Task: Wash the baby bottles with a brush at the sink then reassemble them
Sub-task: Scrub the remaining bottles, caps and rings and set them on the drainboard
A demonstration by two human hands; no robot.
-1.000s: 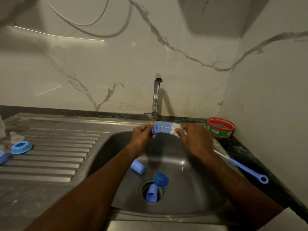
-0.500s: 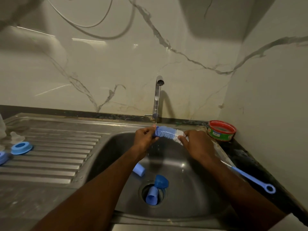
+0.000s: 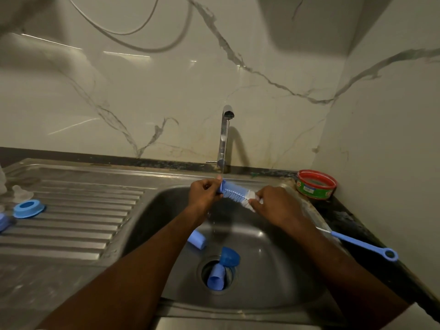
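Home kitchen: steel sink (image 3: 273,270) with ribbed drainboard (image 3: 78,217), tap (image 3: 223,136), marble-look wall tiles (image 3: 142,91), dark bench (image 3: 345,217)

Steel sink (image 3: 281,277) — blue bottle parts (image 3: 215,278) in its basin, ring (image 3: 28,208) on drainboard.

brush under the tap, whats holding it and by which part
Both hands hold the bottle brush under the faucet: the left hand pinches its blue tip, the right hand grips the white bristle end by the handle.

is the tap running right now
On: a thin stream falls from the tap's spout toward the brush head held between the left hand and right hand.
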